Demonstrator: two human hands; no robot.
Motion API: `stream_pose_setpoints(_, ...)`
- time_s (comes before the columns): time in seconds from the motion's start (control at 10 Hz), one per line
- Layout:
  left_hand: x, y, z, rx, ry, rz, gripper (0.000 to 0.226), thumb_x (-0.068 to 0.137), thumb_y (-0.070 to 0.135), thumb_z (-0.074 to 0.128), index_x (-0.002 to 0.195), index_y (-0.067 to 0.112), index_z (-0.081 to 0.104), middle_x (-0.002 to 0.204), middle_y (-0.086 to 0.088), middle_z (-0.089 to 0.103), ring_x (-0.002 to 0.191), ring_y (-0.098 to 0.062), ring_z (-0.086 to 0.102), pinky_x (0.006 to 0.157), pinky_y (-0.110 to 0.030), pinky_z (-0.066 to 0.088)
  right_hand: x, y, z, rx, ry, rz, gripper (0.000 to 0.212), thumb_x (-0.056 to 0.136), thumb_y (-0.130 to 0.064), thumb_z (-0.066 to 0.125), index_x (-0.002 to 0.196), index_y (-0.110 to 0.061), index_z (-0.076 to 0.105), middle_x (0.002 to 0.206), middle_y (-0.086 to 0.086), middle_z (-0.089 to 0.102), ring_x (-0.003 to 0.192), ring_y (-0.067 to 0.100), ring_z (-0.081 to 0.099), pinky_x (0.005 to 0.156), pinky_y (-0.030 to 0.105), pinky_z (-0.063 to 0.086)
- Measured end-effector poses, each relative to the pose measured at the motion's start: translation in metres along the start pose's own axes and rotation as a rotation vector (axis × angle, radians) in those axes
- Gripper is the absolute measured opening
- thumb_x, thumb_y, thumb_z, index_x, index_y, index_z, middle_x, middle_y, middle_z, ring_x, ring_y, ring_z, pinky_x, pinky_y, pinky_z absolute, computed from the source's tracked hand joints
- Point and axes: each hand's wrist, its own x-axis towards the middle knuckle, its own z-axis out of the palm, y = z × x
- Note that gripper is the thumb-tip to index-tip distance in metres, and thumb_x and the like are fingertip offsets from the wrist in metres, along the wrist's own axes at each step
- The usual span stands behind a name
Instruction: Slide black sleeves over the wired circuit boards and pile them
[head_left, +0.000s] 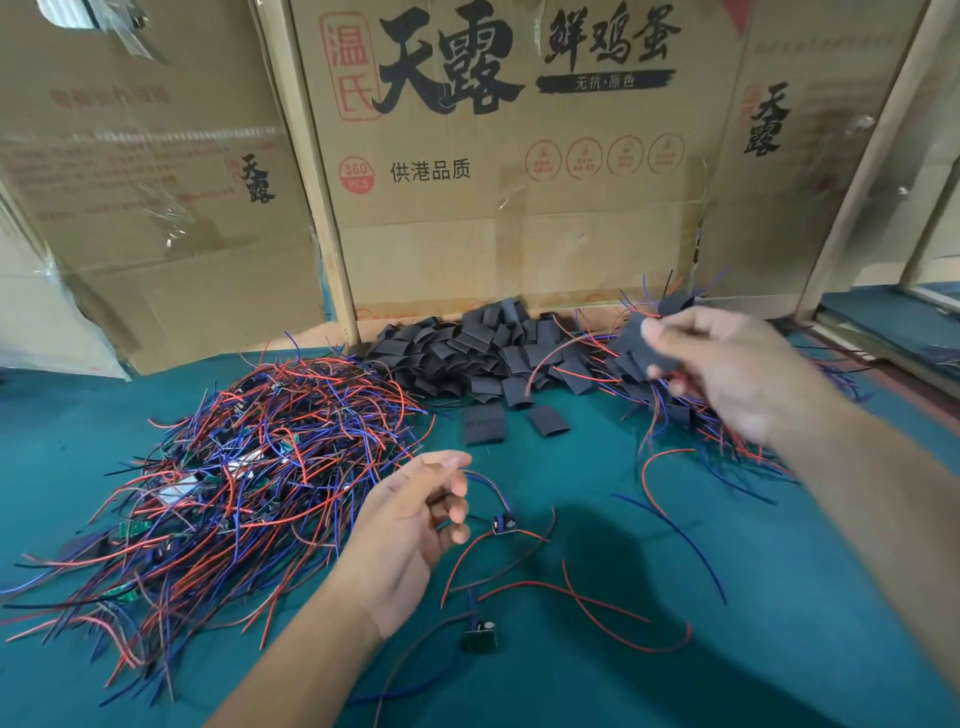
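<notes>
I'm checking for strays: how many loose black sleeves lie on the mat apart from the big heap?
2: one loose black sleeve lies just in front of the sleeve heap, the other to its right. More may hide under the wires.

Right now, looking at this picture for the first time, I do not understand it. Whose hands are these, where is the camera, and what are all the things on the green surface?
There is no machine: a person works with bare hands, and one camera worn on the head looks down at them. On the green cloth table lie three heaps: a tangle of red and blue wired circuit boards at left, a pile of flat black sleeves in the middle, and finished sleeved boards at right. The right hand holds one black sleeved board above that right heap. The left hand pinches the blue wire of a small bare board. Another loose green board lies nearer the person.
</notes>
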Motion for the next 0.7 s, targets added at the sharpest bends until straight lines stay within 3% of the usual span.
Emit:
stream_pose_setpoints(0.1, 0.0, -0.001, -0.001, 0.012, -0.014, 0.008, 0.012, 0.079, 0.022, 0.066, 0.087, 0.015, 0.072, 0.071, 0.0, 0.055, 0.055, -0.011, 0.046, 0.049, -0.022, 0.04, 0.046, -0.019, -0.03, 0.082, 0.105, 0.081, 0.007, 0.09, -0.016, 0.068, 0.089, -0.014, 0.061, 0.081, 0.002, 0.064, 0.062, 0.012, 0.06, 0.045, 0.019, 0.04)
stream_pose_setpoints(0.2, 0.002, -0.001, -0.004, 0.011, -0.024, 0.005, 0.01, 0.08, 0.02, 0.065, 0.085, 0.016, 0.073, 0.071, 0.0, 0.054, 0.056, -0.012, 0.046, 0.049, -0.023, 0.039, 0.094, -0.034, -0.057, 0.108, 0.171, 0.105, 0.015, 0.093, -0.014, 0.065, 0.107, -0.011, 0.062, 0.092, 0.01, 0.068, 0.073, 0.015, 0.064, 0.053, 0.023, 0.047)
stream_pose_setpoints(0.3, 0.004, -0.002, -0.006, 0.011, -0.014, 0.007, 0.011, 0.079, 0.02, 0.064, 0.086, 0.015, 0.071, 0.071, 0.0, 0.052, 0.055, -0.012, 0.044, 0.048, -0.023, 0.038, 0.134, -0.04, -0.069, 0.126, 0.235, 0.065, 0.018, 0.095, -0.014, 0.063, 0.112, -0.01, 0.062, 0.095, 0.009, 0.068, 0.074, 0.013, 0.065, 0.054, 0.021, 0.049)
stream_pose_setpoints(0.4, 0.005, -0.002, -0.006, 0.01, -0.002, 0.008, 0.011, 0.079, 0.021, 0.064, 0.086, 0.015, 0.07, 0.071, 0.0, 0.051, 0.055, -0.012, 0.044, 0.048, -0.023, 0.038, 0.164, -0.019, -0.073, -0.106, 0.398, 0.134, 0.032, 0.085, -0.024, 0.076, 0.112, -0.01, 0.066, 0.108, 0.007, 0.068, 0.075, 0.014, 0.063, 0.062, 0.026, 0.048)
stream_pose_setpoints(0.5, 0.006, -0.004, -0.008, 0.002, 0.004, 0.006, 0.011, 0.08, 0.022, 0.064, 0.085, 0.016, 0.071, 0.071, 0.0, 0.051, 0.055, -0.012, 0.044, 0.048, -0.023, 0.038, 0.172, 0.017, -0.079, -0.521, 0.538, 0.141, 0.04, 0.085, -0.026, 0.076, 0.111, 0.003, 0.067, 0.113, 0.017, 0.067, 0.096, 0.027, 0.064, 0.083, 0.036, 0.052)
stream_pose_setpoints(0.6, 0.008, -0.004, -0.01, -0.003, 0.012, 0.009, 0.011, 0.078, 0.025, 0.066, 0.083, 0.018, 0.073, 0.07, 0.001, 0.051, 0.054, -0.012, 0.043, 0.048, -0.023, 0.037, 0.166, 0.047, -0.083, -0.949, 0.428, 0.097, 0.037, 0.096, -0.034, 0.055, 0.088, 0.001, 0.068, 0.093, 0.022, 0.065, 0.086, 0.035, 0.062, 0.078, 0.037, 0.051)
stream_pose_setpoints(0.7, 0.009, -0.005, -0.013, -0.001, 0.016, 0.018, 0.011, 0.079, 0.026, 0.065, 0.081, 0.019, 0.073, 0.069, 0.002, 0.049, 0.053, -0.011, 0.042, 0.046, -0.023, 0.035, 0.161, 0.058, -0.083, -1.277, 0.495, 0.011, 0.047, 0.1, -0.04, 0.043, 0.09, -0.004, 0.071, 0.089, 0.02, 0.066, 0.086, 0.037, 0.063, 0.074, 0.036, 0.049)
